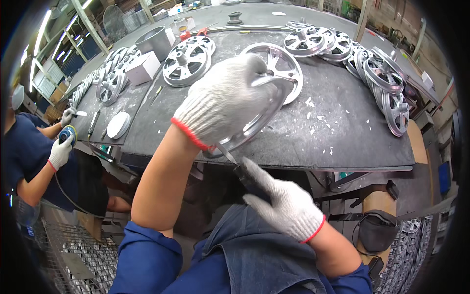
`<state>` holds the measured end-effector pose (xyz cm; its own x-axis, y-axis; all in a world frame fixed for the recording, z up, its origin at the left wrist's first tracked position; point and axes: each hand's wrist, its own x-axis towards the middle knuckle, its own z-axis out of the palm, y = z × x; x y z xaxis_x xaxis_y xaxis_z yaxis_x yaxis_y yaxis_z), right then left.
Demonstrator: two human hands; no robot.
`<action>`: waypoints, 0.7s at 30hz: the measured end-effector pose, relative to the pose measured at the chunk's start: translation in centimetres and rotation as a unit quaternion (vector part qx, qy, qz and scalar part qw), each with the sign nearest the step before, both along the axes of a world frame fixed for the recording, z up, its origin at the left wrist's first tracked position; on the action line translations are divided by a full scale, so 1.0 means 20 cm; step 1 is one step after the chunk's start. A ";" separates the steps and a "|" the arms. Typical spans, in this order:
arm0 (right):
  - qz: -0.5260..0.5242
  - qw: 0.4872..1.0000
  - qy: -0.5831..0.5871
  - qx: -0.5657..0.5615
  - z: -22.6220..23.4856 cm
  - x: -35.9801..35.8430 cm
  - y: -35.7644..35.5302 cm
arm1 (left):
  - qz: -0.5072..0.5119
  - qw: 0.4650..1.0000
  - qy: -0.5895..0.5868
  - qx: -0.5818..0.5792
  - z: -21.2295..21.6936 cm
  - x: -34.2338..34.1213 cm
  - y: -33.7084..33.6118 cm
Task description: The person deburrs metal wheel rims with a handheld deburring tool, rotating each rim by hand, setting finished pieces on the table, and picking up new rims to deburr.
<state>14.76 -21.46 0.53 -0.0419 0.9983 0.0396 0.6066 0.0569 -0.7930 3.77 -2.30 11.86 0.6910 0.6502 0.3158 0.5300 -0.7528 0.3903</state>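
The left hand (226,95), in ribbed white knit, grips a smooth, round metal wheel (264,118) above the front edge of the black workbench (372,149); the right hand (281,201) clasps a dark-handled blade (229,156) near its rim. Spoked wheels (386,68) overlap along the right edge; pale flakes (308,102) speckle the top.

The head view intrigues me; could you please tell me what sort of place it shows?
Probably a metal-finishing workshop: silver spoked metal wheels lie along a long dark-grey workbench, and a co-worker in a navy-blue top holds a round blue hand tool.
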 end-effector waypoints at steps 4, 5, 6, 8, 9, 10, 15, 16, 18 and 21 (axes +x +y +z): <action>-0.060 0.983 -0.171 0.002 0.06 0.07 0.08 | -0.070 0.940 -0.268 -0.198 -0.11 -0.11 0.04; -0.073 0.971 -0.226 0.000 0.05 0.08 0.09 | -0.065 0.948 -0.237 -0.202 -0.13 -0.11 0.06; -0.084 0.956 -0.280 -0.001 0.03 0.09 0.10 | -0.060 0.955 -0.206 -0.206 -0.14 -0.12 0.06; -0.098 0.948 -0.302 -0.021 -0.02 0.08 0.11 | -0.056 0.957 -0.212 -0.190 -0.18 -0.12 0.12; -0.105 0.935 -0.338 -0.033 -0.05 0.06 0.10 | -0.053 0.959 -0.218 -0.172 -0.20 -0.11 0.14; -0.113 0.920 -0.373 -0.047 -0.08 0.03 0.08 | -0.052 0.959 -0.217 -0.175 -0.21 -0.11 0.16; -0.053 0.946 -0.278 -0.157 -0.10 -0.09 0.07 | -0.027 0.962 -0.238 -0.130 -0.23 -0.12 0.15; -0.053 0.946 -0.278 -0.158 -0.16 -0.08 0.06 | -0.020 0.962 -0.239 -0.130 -0.23 -0.12 0.13; -0.039 0.997 0.058 0.008 -0.34 -0.03 0.03 | -0.031 0.956 -0.247 -0.154 -0.24 -0.09 0.12; 0.013 0.781 0.578 -0.235 -0.33 0.07 0.03 | -0.058 0.950 -0.265 -0.156 -0.24 -0.07 0.13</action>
